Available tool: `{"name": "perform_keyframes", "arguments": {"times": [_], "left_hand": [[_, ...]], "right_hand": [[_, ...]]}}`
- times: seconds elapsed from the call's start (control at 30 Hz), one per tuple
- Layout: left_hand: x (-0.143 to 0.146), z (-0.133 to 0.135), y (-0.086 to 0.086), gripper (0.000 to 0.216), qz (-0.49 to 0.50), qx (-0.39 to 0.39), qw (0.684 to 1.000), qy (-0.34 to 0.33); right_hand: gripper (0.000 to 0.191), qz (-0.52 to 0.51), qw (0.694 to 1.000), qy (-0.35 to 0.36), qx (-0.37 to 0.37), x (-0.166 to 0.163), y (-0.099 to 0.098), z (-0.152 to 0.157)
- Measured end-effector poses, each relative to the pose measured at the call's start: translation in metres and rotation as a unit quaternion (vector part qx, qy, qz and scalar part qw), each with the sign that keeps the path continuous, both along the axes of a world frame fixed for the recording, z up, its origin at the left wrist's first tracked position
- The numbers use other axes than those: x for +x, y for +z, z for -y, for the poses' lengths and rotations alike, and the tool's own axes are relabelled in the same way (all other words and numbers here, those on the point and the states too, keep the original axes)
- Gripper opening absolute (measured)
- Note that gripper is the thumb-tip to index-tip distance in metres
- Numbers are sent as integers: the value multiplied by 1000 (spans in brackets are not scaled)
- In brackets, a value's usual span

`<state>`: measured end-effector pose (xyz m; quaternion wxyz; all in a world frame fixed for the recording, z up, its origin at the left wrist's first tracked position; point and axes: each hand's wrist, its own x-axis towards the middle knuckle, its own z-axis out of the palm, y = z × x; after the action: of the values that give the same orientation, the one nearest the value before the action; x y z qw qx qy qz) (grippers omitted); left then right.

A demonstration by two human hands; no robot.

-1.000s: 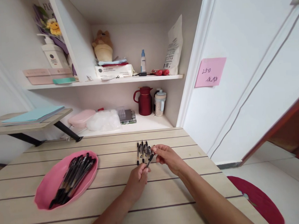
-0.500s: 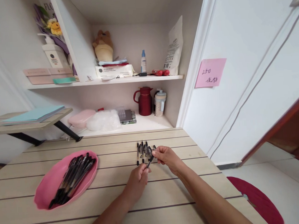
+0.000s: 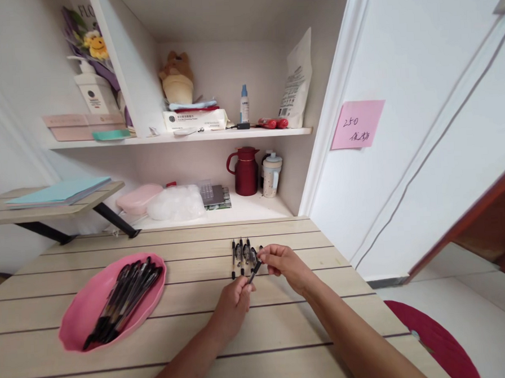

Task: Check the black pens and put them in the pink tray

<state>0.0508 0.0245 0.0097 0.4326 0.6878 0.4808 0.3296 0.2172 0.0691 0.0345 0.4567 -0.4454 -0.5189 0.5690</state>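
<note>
A black pen (image 3: 255,269) is held slantwise between my two hands, above the striped tabletop (image 3: 201,333). My left hand (image 3: 234,299) is closed around its lower end. At the upper end, the thumb and fingers of my right hand (image 3: 283,263) pinch the pen. Just beyond my hands lies a row of pens (image 3: 241,257), with small dark rounded pieces between them; what those are is too small to tell. To the left, a pink tray (image 3: 79,311) with a wavy rim holds a heap of black pens (image 3: 123,300).
A small raised stand (image 3: 84,200) with blue paper (image 3: 60,192) is at the table's left. Behind the table, shelves hold a red jug (image 3: 246,171), a cup (image 3: 272,175) and a clear plastic bag (image 3: 176,203). A pink note (image 3: 358,124) is stuck to the right wall.
My right hand's fingers have shifted very slightly at the pen's upper end, and more of the pen shows. The view has moved a little. Both hands keep their hold.
</note>
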Motion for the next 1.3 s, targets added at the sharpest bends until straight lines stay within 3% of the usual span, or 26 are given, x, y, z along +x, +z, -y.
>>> {"name": "perform_keyframes", "arguments": {"times": [0.27,0.4,0.5,0.6,0.67,0.73,0.97,1.07,1.17,1.3], "left_hand": [[-1,-2,-1,24,4,-10,1000,4],[-3,-5,-5,26,36,-35,999,13],[-4,-7,-8,27,61,-59,996,20],[-4,-9,-10,26,75,-68,995,24],[-4,-9,-11,25,80,-69,994,27],[-4,-10,-13,25,84,-71,993,30],[-5,-15,-25,28,108,-89,990,26],[-6,-17,-26,29,119,-102,987,31],[-6,-17,-24,30,127,-114,985,34],[-6,-15,-20,29,123,-125,984,29]], "right_hand": [[25,30,999,-12,11,-2,-1,0],[23,123,989,-64,47,10,-2,-11],[17,292,942,-146,78,15,-7,-25],[18,444,875,-173,89,7,-13,-39],[27,494,847,-176,84,-3,-18,-45],[32,508,839,-179,72,-11,-23,-49],[6,318,927,-192,48,-1,-32,-50],[10,260,950,-168,48,7,-23,-51],[14,124,978,-163,40,14,-10,-52],[24,-49,983,-177,18,21,1,-50]]}}
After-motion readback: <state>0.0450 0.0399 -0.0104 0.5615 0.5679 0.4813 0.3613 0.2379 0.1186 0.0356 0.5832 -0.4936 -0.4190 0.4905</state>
